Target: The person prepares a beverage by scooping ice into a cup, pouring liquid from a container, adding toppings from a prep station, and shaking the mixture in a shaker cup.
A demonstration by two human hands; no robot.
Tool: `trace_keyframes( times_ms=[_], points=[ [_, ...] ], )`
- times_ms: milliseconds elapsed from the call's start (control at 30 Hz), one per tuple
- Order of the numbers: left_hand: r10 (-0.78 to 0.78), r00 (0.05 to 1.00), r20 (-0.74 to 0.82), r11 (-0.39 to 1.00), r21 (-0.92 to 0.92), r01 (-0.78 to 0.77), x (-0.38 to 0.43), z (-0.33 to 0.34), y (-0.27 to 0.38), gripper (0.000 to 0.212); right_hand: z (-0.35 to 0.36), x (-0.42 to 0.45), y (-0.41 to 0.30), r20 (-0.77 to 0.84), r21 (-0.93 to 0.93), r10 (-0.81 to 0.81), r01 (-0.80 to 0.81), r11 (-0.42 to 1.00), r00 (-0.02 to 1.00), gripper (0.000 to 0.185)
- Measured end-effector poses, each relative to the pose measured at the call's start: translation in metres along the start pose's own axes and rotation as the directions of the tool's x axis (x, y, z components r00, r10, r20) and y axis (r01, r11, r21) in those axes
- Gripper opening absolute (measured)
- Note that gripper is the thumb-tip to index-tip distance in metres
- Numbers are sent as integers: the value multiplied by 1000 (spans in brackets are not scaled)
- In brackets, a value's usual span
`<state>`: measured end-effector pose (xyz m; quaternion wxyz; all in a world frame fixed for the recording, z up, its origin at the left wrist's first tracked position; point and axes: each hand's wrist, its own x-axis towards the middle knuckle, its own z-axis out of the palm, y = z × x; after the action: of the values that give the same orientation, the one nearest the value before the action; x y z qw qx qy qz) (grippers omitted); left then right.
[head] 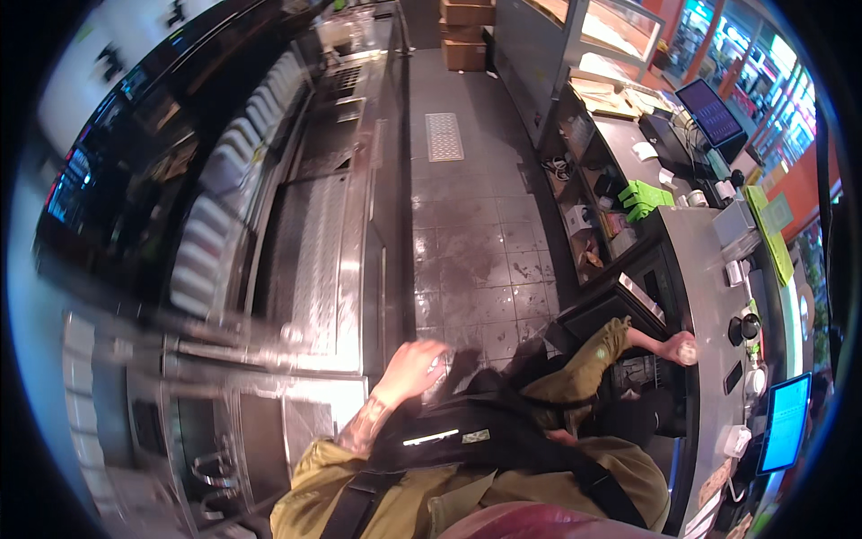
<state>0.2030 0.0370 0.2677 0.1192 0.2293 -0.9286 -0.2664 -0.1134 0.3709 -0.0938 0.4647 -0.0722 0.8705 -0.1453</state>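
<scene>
My left hand (412, 369) hangs over the floor in front of me, right of the steel worktop (347, 397). Its fingers are curled, and a small pale spot shows at them; whether it holds something cannot be told. On my right, only a small patch of skin shows, apparently my right hand (562, 436), mostly hidden by olive cloth and black straps. Close by, an olive sleeve (572, 377), apparently a co-worker's, leads to a closed hand (677, 348) at the edge of the metal counter (704, 397). A small pale round thing shows at that hand.
A steel station with a ribbed tray (306, 249) and white containers (202, 259) lines the left. The wet tiled aisle (465, 263) runs to cardboard boxes (465, 50). On the right are open shelves, a phone (733, 377), a lit screen (785, 423) and a green holder (644, 199).
</scene>
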Motion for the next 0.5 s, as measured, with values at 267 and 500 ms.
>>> trace_keyframes(
  times_ms=[267, 500],
  points=[
    [102, 978, 184, 985, -156, -74, 312, -20, -133, 29, -23, 120, -133, 86, -17, 204, -204, 979, 975, 22],
    [-315, 834, 453, 929, -31, 368, 414, -44, -324, 41, -104, 351, -471, -34, -608, -537, 409, 680, 843, 26]
  ],
)
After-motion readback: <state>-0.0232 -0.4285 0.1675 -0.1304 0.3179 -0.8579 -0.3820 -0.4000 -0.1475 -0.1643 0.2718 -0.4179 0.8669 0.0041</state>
